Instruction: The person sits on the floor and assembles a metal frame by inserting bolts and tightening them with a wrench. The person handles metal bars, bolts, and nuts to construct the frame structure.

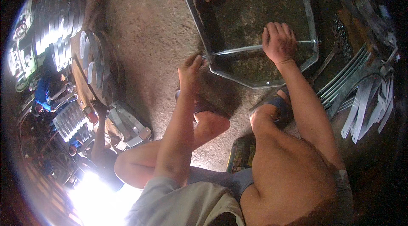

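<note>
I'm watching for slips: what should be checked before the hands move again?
1. Rod spans the metal frame from side to side: ok.
2. Right hand on the rod: ok.
3. Firmness of that grip: cannot tell.
4. Left hand at the rod's left end: ok.
5. Left end fastened: cannot tell, the hand hides it.
6. Wrench nearby, right of the frame: ok.

Dim, with white glare (pixel 95 200) at lower left

2 hands (pixel 190 71) (pixel 280 44) | fingers (pixel 278 28) curled | right farther forward | forearms (pixel 173 134) bare, outstretched
</note>
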Demonstrator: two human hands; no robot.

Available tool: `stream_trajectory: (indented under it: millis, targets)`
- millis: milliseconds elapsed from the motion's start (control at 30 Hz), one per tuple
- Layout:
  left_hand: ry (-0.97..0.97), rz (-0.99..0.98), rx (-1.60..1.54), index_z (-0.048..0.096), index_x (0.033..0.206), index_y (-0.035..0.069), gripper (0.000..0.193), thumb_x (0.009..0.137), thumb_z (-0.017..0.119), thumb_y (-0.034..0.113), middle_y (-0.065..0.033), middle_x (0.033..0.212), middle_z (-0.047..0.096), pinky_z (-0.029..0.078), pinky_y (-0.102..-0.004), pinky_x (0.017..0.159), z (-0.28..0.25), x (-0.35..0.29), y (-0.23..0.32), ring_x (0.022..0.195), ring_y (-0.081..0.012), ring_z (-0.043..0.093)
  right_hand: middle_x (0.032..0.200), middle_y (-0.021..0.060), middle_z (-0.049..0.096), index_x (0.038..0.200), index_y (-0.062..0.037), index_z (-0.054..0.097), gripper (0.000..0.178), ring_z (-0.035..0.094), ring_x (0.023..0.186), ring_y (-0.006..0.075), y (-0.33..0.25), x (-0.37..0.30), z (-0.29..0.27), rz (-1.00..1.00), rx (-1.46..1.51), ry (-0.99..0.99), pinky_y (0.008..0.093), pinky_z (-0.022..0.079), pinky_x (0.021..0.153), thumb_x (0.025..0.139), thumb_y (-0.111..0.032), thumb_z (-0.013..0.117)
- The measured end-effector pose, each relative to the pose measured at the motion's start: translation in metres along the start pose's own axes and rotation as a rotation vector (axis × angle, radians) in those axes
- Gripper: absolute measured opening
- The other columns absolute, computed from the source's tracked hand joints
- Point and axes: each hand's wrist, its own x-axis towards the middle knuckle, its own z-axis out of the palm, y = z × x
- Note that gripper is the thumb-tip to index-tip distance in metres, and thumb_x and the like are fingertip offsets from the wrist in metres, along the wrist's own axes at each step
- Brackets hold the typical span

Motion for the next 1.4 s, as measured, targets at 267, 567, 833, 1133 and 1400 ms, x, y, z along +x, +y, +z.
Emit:
stream_trajectory:
  millis: [267,567,833,1133,1400]
  targets:
    - [-0.066,0.065,-0.024,0.062,0.123,-0.007,0.031,0.096,0.064,0.007,-0.0129,0.108,0.07,0.055,-0.0299,0.08,-0.001,0.003,-0.003,0.092,-0.0198,0.068,0.092,0.0046,0.062,0.091,-0.0138,0.06,0.01,0.059,0.093,0.0285,-0.001,0.0,-0.002,0.013,-0.008,-0.037,0.0471,0.048,0.077,0.087,-0.023,0.063]
    - [-0.049,-0.057,0.032,0.062,0.124,-0.007,0.031,0.099,0.06,0.01,-0.0107,0.105,0.069,0.053,-0.0287,0.083,0.006,-0.005,0.012,0.09,-0.0173,0.065,0.092,0.0043,0.063,0.093,-0.0141,0.062,0.012,0.059,0.092,0.0282,0.003,-0.002,0.0,-0.001,-0.023,-0.024,0.0467,0.049,0.076,0.086,-0.023,0.064]
    - [-0.158,0.044,0.151,0.064,0.123,-0.005,0.03,0.098,0.061,0.009,-0.0112,0.108,0.07,0.053,-0.0309,0.084,-0.015,0.017,-0.002,0.092,-0.0187,0.066,0.092,0.0046,0.062,0.092,-0.0129,0.061,0.011,0.059,0.091,0.028,-0.002,0.001,-0.002,-0.017,-0.012,0.001,0.0458,0.048,0.076,0.086,-0.022,0.063]
    - [-0.079,0.171,0.116,0.062,0.127,-0.005,0.035,0.093,0.064,0.003,-0.0136,0.117,0.069,0.052,-0.0329,0.092,-0.006,0.009,-0.006,0.102,-0.0223,0.067,0.092,0.0044,0.063,0.092,-0.0137,0.061,0.012,0.059,0.092,0.0281,-0.001,0.0,0.0,-0.011,-0.005,0.002,0.0464,0.049,0.075,0.085,-0.023,0.064]
    - [-0.025,0.048,0.112,0.061,0.128,-0.004,0.037,0.094,0.067,0.009,-0.0153,0.112,0.07,0.055,-0.0315,0.082,-0.006,-0.001,-0.009,0.098,-0.0217,0.068,0.093,0.0048,0.061,0.093,-0.0138,0.06,0.013,0.058,0.094,0.0281,0.0,-0.001,0.001,-0.001,-0.009,-0.026,0.0466,0.049,0.078,0.086,-0.024,0.064]
